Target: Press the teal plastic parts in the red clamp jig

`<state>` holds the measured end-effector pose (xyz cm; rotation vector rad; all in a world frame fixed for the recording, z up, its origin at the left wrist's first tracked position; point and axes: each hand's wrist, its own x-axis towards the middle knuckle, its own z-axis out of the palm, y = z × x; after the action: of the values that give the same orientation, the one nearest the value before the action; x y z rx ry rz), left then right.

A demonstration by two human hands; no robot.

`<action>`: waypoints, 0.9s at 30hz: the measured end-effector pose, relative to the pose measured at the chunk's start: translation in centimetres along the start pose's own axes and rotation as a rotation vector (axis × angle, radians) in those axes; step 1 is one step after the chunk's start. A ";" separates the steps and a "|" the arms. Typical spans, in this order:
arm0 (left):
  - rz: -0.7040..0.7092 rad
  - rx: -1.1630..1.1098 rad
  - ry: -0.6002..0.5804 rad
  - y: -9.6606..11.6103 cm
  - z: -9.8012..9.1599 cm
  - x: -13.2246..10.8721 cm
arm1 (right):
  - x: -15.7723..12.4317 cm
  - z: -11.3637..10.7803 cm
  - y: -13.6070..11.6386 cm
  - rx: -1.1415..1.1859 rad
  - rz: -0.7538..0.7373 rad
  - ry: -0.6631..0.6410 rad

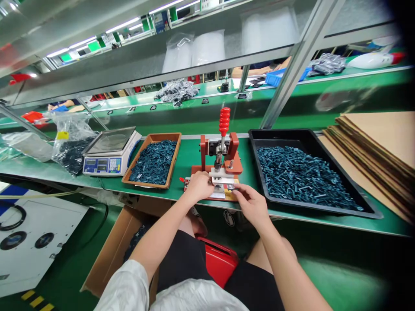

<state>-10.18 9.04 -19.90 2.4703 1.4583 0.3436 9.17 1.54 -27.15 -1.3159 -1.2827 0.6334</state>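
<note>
In front of me stands a hand-lever toggle press (pixel 219 151) with a red ribbed handle (pixel 224 122) pointing up, on a reddish-brown base. My left hand (pixel 200 185) is at the left side of its metal fixture (pixel 222 176), fingers curled together; what they hold, if anything, is hidden. At the fixture's right end, my right hand (pixel 252 202) has thumb and index finger closed at a small dark part (pixel 231 187), too small to name. A small red-tipped piece (pixel 182 179) sticks out left of my left hand.
Left are an orange-brown tray (pixel 177 149) of small dark blue-green parts and a digital scale (pixel 106 157). Right are a black tray (pixel 254 142) of similar parts and stacked cardboard sheets (pixel 382 134). Below stand an open carton (pixel 106 246) and a red stool (pixel 220 261). A co-worker's arms (pixel 256 71) show beyond.
</note>
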 end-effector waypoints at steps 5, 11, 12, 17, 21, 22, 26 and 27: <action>0.043 -0.015 0.008 -0.3 0.0 -0.1 | 1.9 0.4 0.3 -0.039 0.053 -0.139; 0.106 -0.027 -0.069 -1.0 -0.6 -0.1 | 3.6 2.9 -0.5 -0.059 -0.093 -0.203; 0.107 -0.033 -0.062 -1.0 -0.5 -0.1 | 3.7 3.3 -0.5 -0.059 -0.085 -0.204; 0.120 -0.061 -0.003 -1.1 -0.2 -0.4 | 3.7 3.9 -0.1 -0.097 -0.071 -0.201; 0.109 -0.071 0.014 -0.8 -0.1 -0.7 | 3.8 3.5 0.2 -0.132 -0.110 -0.202; 0.106 -0.072 0.012 -0.8 -0.1 -0.7 | 3.8 3.5 0.2 -0.130 -0.107 -0.205; 0.102 -0.073 0.014 -0.7 -0.2 -0.8 | 3.9 3.4 -0.1 -0.112 -0.103 -0.207; 0.106 -0.076 0.023 -0.7 -0.1 -0.8 | 4.0 3.4 -0.2 -0.110 -0.111 -0.209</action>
<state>-11.16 8.66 -20.05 2.4961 1.3007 0.4411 7.04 6.27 -26.48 -1.2822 -1.5695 0.6422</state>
